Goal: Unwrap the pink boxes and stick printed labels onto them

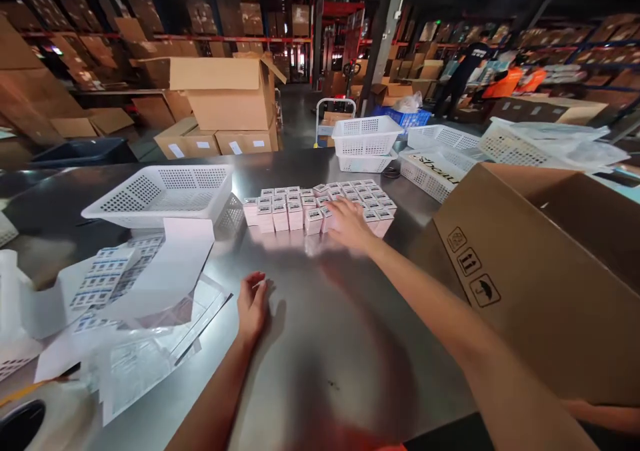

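Several small white boxes point(295, 208) with barcode labels stand packed in rows on the steel table point(320, 318). My right hand point(349, 223) reaches across and lies on the near right part of the rows, fingers spread over a few boxes, gripping none that I can see. My left hand point(251, 306) rests on the bare steel closer to me, fingers loosely curled, holding nothing. Left of it lie label sheets point(107, 274) and clear plastic bags point(145, 354).
A white mesh basket point(157, 194) sits upside down left of the boxes. More white baskets point(367, 134) stand behind. A large open cardboard carton point(545, 271) fills the right side. Stacked cartons point(225, 98), shelving and a person point(465, 71) are in the background.
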`<state>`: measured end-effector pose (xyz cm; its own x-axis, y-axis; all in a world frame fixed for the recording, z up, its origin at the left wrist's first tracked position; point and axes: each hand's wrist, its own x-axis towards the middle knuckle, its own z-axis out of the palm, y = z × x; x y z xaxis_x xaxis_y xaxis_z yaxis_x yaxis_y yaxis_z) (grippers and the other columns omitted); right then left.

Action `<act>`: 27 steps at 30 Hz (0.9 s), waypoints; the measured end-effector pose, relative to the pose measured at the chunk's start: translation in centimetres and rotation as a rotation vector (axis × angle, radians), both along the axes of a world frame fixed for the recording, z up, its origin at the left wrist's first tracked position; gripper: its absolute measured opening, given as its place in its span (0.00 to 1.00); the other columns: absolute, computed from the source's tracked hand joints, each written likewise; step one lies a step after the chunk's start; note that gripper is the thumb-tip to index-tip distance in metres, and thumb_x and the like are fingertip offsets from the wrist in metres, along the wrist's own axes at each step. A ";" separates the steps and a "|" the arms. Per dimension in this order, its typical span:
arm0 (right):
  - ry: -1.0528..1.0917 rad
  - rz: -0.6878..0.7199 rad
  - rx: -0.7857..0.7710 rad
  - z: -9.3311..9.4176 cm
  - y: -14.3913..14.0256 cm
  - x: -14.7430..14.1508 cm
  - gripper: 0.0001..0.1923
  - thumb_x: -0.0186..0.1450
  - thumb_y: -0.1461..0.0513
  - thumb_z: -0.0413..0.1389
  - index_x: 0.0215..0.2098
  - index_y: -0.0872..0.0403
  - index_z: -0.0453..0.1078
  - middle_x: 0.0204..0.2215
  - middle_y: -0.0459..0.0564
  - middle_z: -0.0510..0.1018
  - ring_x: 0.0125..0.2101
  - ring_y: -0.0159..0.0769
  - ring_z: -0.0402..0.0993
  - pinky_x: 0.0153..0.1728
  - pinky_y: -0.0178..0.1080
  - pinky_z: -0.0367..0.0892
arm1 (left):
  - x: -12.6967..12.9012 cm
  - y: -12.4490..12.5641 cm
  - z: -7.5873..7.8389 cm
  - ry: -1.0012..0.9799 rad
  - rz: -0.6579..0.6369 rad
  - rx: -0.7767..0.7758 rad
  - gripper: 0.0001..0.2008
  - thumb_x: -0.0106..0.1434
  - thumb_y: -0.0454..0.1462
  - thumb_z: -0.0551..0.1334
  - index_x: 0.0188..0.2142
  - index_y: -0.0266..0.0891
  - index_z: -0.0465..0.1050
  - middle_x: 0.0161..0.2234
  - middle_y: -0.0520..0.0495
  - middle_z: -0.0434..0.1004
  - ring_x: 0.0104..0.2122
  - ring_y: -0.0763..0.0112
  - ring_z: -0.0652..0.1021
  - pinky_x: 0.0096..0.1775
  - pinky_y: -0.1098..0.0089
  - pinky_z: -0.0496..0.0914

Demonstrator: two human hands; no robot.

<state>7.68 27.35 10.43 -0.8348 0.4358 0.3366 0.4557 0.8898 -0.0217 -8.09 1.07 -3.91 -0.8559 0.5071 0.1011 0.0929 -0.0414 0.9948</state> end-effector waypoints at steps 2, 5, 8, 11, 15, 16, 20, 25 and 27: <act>-0.014 0.051 -0.010 -1.1 -1.5 -3.4 0.31 0.66 0.64 0.52 0.67 0.57 0.57 0.67 0.60 0.60 0.68 0.52 0.44 0.63 0.56 0.43 | 0.1 0.0 0.0 -0.005 -0.037 -0.008 0.19 0.58 0.50 0.64 0.43 0.42 0.71 0.45 0.41 0.77 0.44 0.57 0.77 0.50 0.54 0.70; -0.018 0.041 -0.044 -1.8 -2.8 -5.9 0.25 0.65 0.71 0.46 0.60 0.58 0.65 0.63 0.63 0.65 0.66 0.52 0.49 0.62 0.59 0.42 | -0.1 -0.3 0.4 -0.022 -0.070 0.002 0.18 0.58 0.50 0.63 0.42 0.42 0.72 0.44 0.42 0.77 0.44 0.59 0.77 0.50 0.56 0.70; -0.004 -0.019 -0.098 -2.2 -3.7 -5.6 0.21 0.65 0.69 0.48 0.55 0.59 0.68 0.53 0.67 0.73 0.60 0.55 0.60 0.59 0.58 0.50 | -0.5 -0.7 1.0 -0.041 -0.103 0.016 0.17 0.58 0.50 0.63 0.40 0.42 0.73 0.42 0.44 0.77 0.43 0.59 0.76 0.50 0.57 0.68; 0.051 -0.102 -0.175 -3.3 -6.0 -4.3 0.23 0.67 0.64 0.50 0.59 0.58 0.64 0.52 0.66 0.72 0.54 0.53 0.67 0.55 0.53 0.61 | -0.3 -0.7 1.6 -0.075 -0.195 0.016 0.17 0.56 0.52 0.65 0.36 0.41 0.76 0.35 0.45 0.78 0.39 0.59 0.76 0.49 0.58 0.68; 0.142 -0.157 -0.338 -6.7 -13.2 -3.5 0.24 0.72 0.60 0.40 0.64 0.54 0.58 0.49 0.62 0.73 0.47 0.48 0.73 0.43 0.49 0.72 | 1.3 -0.3 2.2 -0.134 -0.374 0.039 0.25 0.59 0.57 0.61 0.43 0.40 0.76 0.38 0.41 0.80 0.38 0.58 0.79 0.44 0.58 0.72; 0.157 -0.136 -0.385 -7.6 -15.3 -3.3 0.23 0.72 0.61 0.38 0.63 0.52 0.59 0.47 0.61 0.74 0.45 0.48 0.74 0.40 0.48 0.73 | 1.8 -0.4 2.4 -0.135 -0.404 0.052 0.28 0.62 0.58 0.58 0.48 0.39 0.74 0.40 0.39 0.80 0.39 0.57 0.79 0.44 0.58 0.72; 0.234 0.019 -0.545 -9.4 -20.7 -1.4 0.16 0.71 0.56 0.45 0.53 0.46 0.68 0.43 0.56 0.77 0.44 0.49 0.75 0.39 0.49 0.75 | 2.2 -2.4 3.5 -0.036 -0.445 0.046 0.31 0.63 0.57 0.58 0.56 0.38 0.68 0.45 0.39 0.78 0.41 0.58 0.79 0.44 0.58 0.73; 0.438 0.123 -0.675 -7.9 -18.7 1.2 0.33 0.68 0.53 0.52 0.68 0.48 0.47 0.62 0.61 0.62 0.57 0.47 0.67 0.48 0.49 0.75 | 0.4 -6.4 5.2 0.204 -0.494 -0.052 0.30 0.49 0.42 0.75 0.52 0.45 0.75 0.50 0.43 0.75 0.50 0.54 0.74 0.55 0.53 0.67; 0.482 0.282 -0.783 -7.4 -17.6 1.6 0.35 0.67 0.53 0.57 0.68 0.46 0.50 0.59 0.58 0.65 0.54 0.43 0.71 0.47 0.45 0.76 | -0.2 -7.5 5.2 0.370 -0.488 -0.099 0.26 0.54 0.38 0.72 0.53 0.50 0.75 0.50 0.44 0.74 0.49 0.56 0.74 0.54 0.54 0.69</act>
<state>9.25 9.79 3.04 -0.7910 0.4875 0.3697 0.0142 0.6187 -0.7855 -8.30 -6.40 1.29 -0.4403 0.8533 0.2793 0.4259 -0.0754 0.9016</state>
